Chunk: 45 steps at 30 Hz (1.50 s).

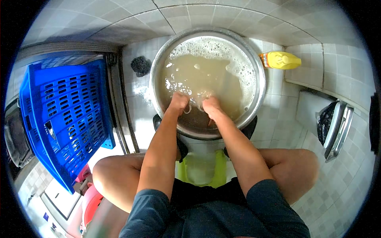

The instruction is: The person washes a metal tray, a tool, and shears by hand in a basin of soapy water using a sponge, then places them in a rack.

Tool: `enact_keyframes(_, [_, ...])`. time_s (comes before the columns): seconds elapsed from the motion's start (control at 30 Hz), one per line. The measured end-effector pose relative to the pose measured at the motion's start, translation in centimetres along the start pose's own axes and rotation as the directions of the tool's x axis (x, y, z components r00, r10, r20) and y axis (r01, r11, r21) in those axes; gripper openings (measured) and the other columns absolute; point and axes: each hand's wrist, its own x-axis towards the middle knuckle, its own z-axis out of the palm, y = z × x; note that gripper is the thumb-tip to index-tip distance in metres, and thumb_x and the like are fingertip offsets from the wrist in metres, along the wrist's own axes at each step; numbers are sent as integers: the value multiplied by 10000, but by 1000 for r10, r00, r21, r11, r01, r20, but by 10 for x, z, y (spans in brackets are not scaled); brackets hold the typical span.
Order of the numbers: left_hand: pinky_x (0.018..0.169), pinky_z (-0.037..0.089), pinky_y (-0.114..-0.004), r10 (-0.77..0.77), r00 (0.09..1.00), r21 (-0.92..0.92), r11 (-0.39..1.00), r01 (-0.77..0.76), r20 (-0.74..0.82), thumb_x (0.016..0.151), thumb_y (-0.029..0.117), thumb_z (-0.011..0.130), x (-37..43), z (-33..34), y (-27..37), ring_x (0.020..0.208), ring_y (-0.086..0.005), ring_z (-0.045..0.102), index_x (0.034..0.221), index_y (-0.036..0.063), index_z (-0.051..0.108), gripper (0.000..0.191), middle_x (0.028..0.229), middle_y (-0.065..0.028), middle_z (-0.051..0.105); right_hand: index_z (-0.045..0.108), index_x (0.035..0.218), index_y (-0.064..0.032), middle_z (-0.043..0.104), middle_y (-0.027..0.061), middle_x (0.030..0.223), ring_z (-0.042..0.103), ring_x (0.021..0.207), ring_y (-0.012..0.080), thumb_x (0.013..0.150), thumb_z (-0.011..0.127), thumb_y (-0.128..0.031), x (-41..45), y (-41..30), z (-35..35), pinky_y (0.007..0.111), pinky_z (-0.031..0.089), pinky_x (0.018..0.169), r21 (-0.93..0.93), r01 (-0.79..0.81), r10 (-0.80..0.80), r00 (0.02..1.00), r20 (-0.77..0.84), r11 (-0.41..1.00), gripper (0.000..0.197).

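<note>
A wide round metal basin (262,86) stands on the tiled floor before me. It holds murky, brownish water (205,71) with white suds (205,44) along its far and right sides. My left hand (179,101) is at the near left part of the water, its fingers curled and partly under the surface. A short way to its right, my right hand (211,105) dips in with bent fingers. Pale curved edges show at the fingers of both hands, but I cannot make out whether they are foam or a held thing. What lies underwater is hidden.
A yellow plastic bottle (281,60) touches or nearly touches the basin's right side. To the left are a dark scouring pad (140,66) and a large blue plastic crate (71,113). A green stool (220,169) is beneath me. A black plastic bag (326,123) hangs at the right wall.
</note>
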Motion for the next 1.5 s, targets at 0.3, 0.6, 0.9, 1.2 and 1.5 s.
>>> enact_keyframes(0.3, [604,465,-270,-84,959,-310,935,170,271,857,188,746,-46,-18,136,645,-110,572,1064,34,678,266,721,-18,613,616,1145,-19,651,94,878,607,780,154,951,618,-146,-2,-8,-91,335,492,661,127,247,-247,969,-14,961,232])
enact_keyframes(0.6, [513,560,-336,-42,903,-509,815,279,427,899,124,707,-87,-21,169,559,-187,633,1434,43,421,612,729,-42,618,601,1166,-11,646,46,953,584,858,117,997,572,-224,-54,-45,-146,292,494,732,137,304,-317,944,87,943,274])
enact_keyframes(0.9, [474,533,-326,66,944,-448,889,91,323,919,86,658,-124,-12,197,499,-166,581,1324,29,536,427,707,-45,598,691,1038,-66,683,209,1061,639,999,404,977,425,-414,-92,-88,-121,470,478,881,-444,390,-353,921,168,807,442])
enact_keyframes(1.2, [476,531,-322,119,906,-410,910,64,406,919,103,667,-135,-11,192,500,-153,585,1259,14,580,362,695,-36,597,704,802,-1,604,43,638,533,575,137,949,564,-353,-51,-67,-126,347,451,577,-67,466,-467,852,-237,882,407])
enact_keyframes(1.5, [533,556,-345,2,975,-422,902,93,220,946,237,498,-134,-29,204,605,-177,562,1086,-25,606,316,740,-77,566,662,964,34,687,123,846,650,733,175,965,560,-392,-26,-51,-137,348,497,611,279,284,-212,942,-260,917,438])
